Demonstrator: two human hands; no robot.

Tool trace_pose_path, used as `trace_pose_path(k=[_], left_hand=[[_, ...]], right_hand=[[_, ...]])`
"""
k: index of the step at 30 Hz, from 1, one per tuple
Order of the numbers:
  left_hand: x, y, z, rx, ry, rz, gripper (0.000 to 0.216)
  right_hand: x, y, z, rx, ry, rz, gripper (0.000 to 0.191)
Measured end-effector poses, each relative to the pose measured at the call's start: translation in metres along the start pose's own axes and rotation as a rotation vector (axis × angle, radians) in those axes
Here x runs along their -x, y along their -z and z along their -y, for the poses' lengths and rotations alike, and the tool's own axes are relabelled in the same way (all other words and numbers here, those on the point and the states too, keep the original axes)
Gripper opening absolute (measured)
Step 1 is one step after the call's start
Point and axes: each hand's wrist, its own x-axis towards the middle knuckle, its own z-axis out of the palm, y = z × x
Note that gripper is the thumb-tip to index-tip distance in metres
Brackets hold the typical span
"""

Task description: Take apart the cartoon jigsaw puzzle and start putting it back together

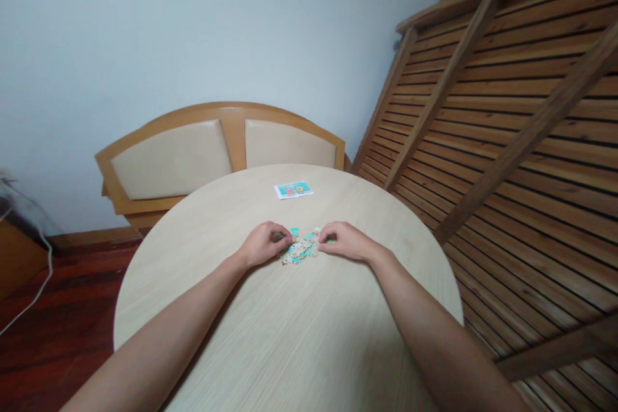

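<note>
A small heap of jigsaw puzzle pieces point(300, 248), some turquoise and some pale beige, lies loose near the middle of the round table. My left hand point(264, 243) is at the left edge of the heap, its thumb and fingers curled together in a pinch; what is between the tips is too small to make out. From the right side, my right hand point(346, 241) reaches to the heap with thumb and forefinger pinched at a small pale puzzle piece. Behind the heap lies a picture card point(294, 190) with a turquoise ground and colourful figures.
The pale wood-grain table point(232, 335) has a curved edge. Past it stands a wooden headboard point(233, 135) with cream panels against the wall. A slatted wooden frame point(512, 141) leans along the right side. A white cable point(48, 264) hangs at the far left.
</note>
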Motion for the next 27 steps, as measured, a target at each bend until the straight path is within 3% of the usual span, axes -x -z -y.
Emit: trace_pose_path(k=[6, 12, 16, 21, 27], left_hand=[[-0.002, 0.002, 0.011, 0.001, 0.113, -0.093, 0.025], [-0.002, 0.010, 0.032, -0.323, 0.222, -0.218, 0.022], [-0.002, 0.012, 0.033, -0.405, 0.212, -0.211, 0.020], [-0.004, 0.008, 0.027, -0.438, 0.163, -0.172, 0.017], [-0.005, 0.004, 0.026, -0.441, 0.136, -0.111, 0.020]], right_hand=[[0.002, 0.006, 0.001, -0.086, -0.088, -0.105, 0.022], [0.004, 0.015, -0.018, 0.097, -0.256, -0.306, 0.019], [0.006, 0.018, -0.025, 0.250, -0.360, -0.384, 0.017], [0.007, 0.019, -0.018, 0.387, -0.421, -0.348, 0.013], [0.007, 0.017, -0.014, 0.398, -0.407, -0.250, 0.016]])
